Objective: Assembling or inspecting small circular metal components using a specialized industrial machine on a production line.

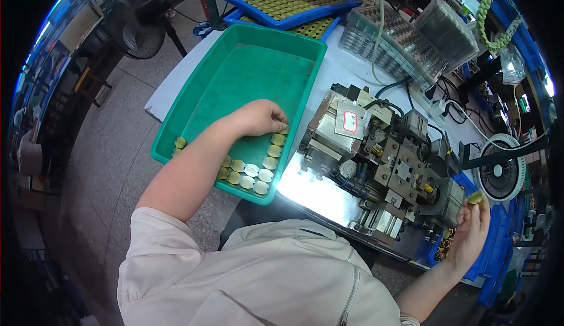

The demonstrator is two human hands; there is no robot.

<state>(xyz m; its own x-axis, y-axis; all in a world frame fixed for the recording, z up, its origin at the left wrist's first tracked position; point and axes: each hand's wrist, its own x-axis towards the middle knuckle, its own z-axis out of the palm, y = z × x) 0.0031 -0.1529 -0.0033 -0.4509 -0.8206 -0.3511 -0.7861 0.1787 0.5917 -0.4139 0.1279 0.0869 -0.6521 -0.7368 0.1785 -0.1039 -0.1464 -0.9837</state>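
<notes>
Inside the green tray point(235, 85), my left hand point(257, 118) reaches to the right wall, fingers pinched on a small gold-coloured metal piece point(284, 131). Several like pieces point(251, 170) lie in rows along the tray's near end and right side; my forearm hides part of them. At the right, my right hand point(472, 232) is raised with another small gold-coloured piece point(474, 198) between thumb and fingertips. Between my hands stands a metal machine fixture point(393, 167) with blocks, hoses and a labelled plate.
Blue trays point(288, 0) of gold-coloured parts are stacked behind the green tray. Clear plastic boxes point(382, 44) stand at the back right. A small white fan point(499, 167) is beyond my right hand, and a blue bin point(439, 249) with small parts sits beside it.
</notes>
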